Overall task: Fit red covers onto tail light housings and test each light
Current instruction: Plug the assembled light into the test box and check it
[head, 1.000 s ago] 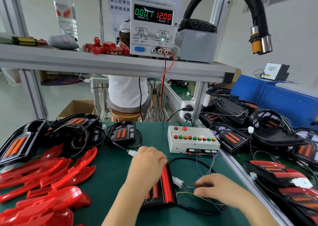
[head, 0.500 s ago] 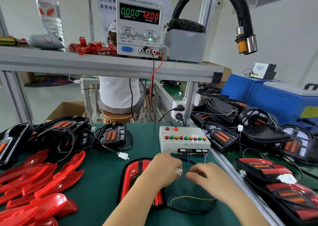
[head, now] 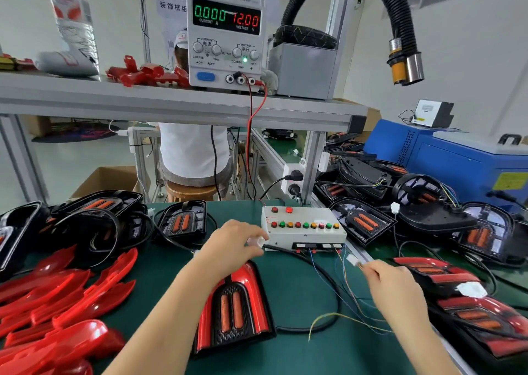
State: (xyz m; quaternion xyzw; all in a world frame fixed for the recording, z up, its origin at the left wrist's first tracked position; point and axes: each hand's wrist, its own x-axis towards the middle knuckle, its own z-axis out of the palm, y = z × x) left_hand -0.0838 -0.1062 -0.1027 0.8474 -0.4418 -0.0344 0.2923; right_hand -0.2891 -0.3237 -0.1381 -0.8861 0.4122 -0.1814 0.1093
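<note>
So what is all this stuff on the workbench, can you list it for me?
power supply: one, white, on the shelf, reads 12.00 V
test box: one, white with coloured buttons, middle of the bench
covered tail light: one, red and black, bench front
loose covers: a pile, red, bench left
bare housings: several, black, back left
finished lights: a stack, red and black, right edge
hose: one, black, upper right
blue machine: one, far right
black-cable plug: one, white, in left hand
thin-wire plug: one, white, at right fingertips
left hand: grips black-cable plug
right hand: pinches thin-wire plug
</note>
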